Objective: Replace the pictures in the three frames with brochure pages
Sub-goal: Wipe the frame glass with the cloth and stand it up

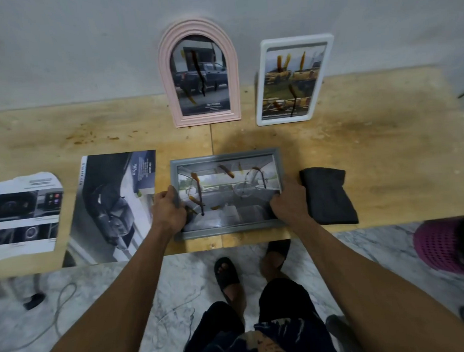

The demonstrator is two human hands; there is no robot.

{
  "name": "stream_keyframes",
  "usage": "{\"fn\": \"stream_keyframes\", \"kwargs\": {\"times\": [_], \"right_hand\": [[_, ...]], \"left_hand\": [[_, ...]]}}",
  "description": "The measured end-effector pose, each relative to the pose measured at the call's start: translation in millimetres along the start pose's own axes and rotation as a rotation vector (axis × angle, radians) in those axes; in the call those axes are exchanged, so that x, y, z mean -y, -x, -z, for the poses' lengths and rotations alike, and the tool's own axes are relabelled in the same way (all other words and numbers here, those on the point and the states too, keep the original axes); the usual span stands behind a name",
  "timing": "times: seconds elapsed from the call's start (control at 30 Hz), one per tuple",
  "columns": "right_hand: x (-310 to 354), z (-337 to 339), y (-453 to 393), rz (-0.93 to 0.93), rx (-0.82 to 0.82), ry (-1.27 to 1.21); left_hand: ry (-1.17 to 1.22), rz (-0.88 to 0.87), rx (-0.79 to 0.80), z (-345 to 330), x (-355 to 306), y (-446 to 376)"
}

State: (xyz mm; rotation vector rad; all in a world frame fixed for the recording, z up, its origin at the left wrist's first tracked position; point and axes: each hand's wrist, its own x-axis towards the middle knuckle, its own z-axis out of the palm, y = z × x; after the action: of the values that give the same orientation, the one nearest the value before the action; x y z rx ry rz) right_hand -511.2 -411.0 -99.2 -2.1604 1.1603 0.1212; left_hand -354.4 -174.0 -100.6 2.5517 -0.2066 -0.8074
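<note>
A grey rectangular frame (226, 155) lies flat near the table's front edge, holding a car-interior picture smeared with brown streaks. My left hand (169, 208) grips its left edge and my right hand (288, 202) grips its right edge. A pink arched frame (166, 72) and a white rectangular frame (260, 82) lean upright against the wall behind, both with streaked truck pictures. Two brochure pages lie to the left: a large car page (111, 203) and a torn dashboard page (24, 214).
A folded dark grey cloth (327, 195) lies just right of the grey frame. The wooden table (382, 149) stands against a pale wall. Below are marble floor, my sandalled feet, a cable at left, and a pink mesh object (438, 247) at right.
</note>
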Motion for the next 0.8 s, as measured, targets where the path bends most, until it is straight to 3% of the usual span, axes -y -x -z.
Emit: {"fn": "stream_keyframes", "kwargs": {"times": [0.13, 0.2, 0.3, 0.4, 0.7, 0.8], "right_hand": [[-8, 15, 9, 0.082, -0.209, 0.123], [-19, 27, 9, -0.004, -0.336, 0.219], [-48, 37, 4, -0.227, -0.239, 0.265], [-71, 36, 5, -0.269, -0.088, 0.297], [-76, 18, 2, -0.073, -0.322, 0.237], [-71, 30, -9, -0.168, -0.319, 0.126]], "left_hand": [[-0.067, -0.132, -0.102, -11, 11, -1], [-0.085, -0.197, -0.171, -18, 17, 1], [-0.136, -0.248, -0.218, -22, 22, 5], [-0.167, -0.283, -0.232, -21, 26, 8], [-0.147, -0.281, -0.216, -19, 33, 11], [-0.131, -0.291, -0.225, -17, 33, 12]]}}
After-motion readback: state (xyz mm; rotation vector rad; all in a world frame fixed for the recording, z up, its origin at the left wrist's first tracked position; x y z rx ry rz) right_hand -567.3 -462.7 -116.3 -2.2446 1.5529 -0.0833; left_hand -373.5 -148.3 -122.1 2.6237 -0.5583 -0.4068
